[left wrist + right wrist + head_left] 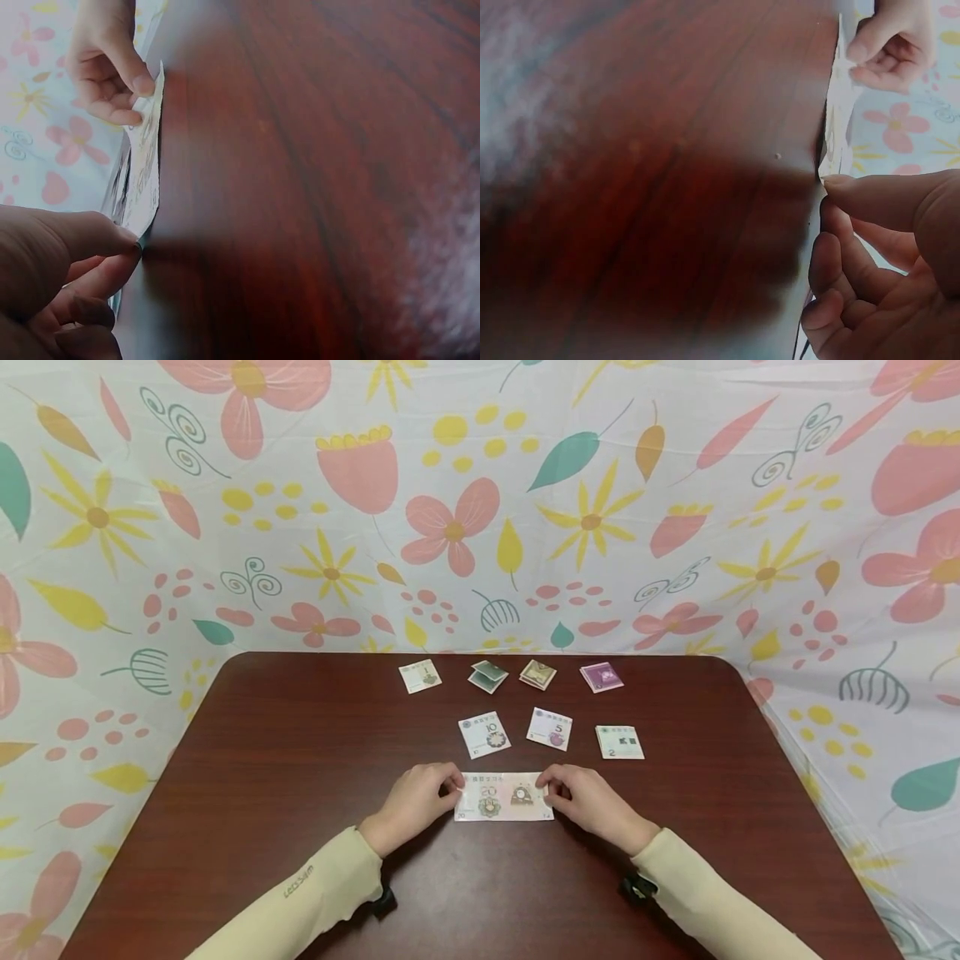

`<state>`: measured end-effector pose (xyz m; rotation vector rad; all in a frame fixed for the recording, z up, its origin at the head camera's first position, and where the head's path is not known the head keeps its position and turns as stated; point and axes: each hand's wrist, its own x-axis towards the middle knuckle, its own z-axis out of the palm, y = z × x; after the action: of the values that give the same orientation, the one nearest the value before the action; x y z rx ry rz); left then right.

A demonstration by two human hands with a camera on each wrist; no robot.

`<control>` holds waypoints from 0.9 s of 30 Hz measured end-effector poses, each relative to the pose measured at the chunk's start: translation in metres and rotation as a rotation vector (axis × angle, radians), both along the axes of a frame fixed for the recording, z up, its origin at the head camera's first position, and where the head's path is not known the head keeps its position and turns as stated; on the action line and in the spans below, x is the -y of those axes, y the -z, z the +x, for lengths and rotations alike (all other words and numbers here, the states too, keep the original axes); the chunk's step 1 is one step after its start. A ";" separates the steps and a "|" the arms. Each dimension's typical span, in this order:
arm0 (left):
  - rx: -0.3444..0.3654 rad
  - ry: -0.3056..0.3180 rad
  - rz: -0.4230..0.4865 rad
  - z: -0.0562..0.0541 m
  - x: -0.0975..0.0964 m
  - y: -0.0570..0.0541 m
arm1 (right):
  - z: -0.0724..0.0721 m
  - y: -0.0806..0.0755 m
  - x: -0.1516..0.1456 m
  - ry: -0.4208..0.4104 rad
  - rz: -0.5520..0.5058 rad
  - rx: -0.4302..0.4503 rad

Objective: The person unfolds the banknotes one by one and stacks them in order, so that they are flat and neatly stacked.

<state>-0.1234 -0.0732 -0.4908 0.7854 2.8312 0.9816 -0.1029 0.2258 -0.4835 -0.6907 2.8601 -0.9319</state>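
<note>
Pale printed banknote point(504, 798), unfolded, long sides crosswise, pinched at both ends.

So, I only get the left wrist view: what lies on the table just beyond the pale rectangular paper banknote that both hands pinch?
Observer: In the head view, a squarish white paper banknote marked 10 lies just beyond the pale rectangular paper banknote, apart from it.

Operator: And what sits at the right end of the farthest row, as the person sees it?

Observer: A squarish purple paper banknote, near the table's far edge.
</note>
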 end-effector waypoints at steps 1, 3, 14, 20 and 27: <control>-0.008 0.005 -0.004 0.000 0.000 0.000 | 0.000 0.000 0.000 0.000 0.000 -0.004; -0.022 0.014 -0.013 0.000 -0.001 -0.001 | 0.000 0.000 0.000 -0.001 -0.001 -0.007; -0.061 0.009 -0.053 -0.005 -0.001 -0.003 | 0.000 0.000 -0.003 0.002 0.009 -0.019; -0.017 -0.028 -0.042 -0.019 -0.003 -0.005 | 0.000 0.001 -0.004 -0.009 0.002 -0.005; 0.018 -0.117 -0.011 -0.051 -0.008 -0.008 | 0.001 0.002 -0.004 -0.014 0.014 -0.015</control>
<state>-0.1746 -0.0656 -0.4829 0.6130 2.8932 0.9804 -0.1019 0.2301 -0.4855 -0.7190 2.8678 -0.9080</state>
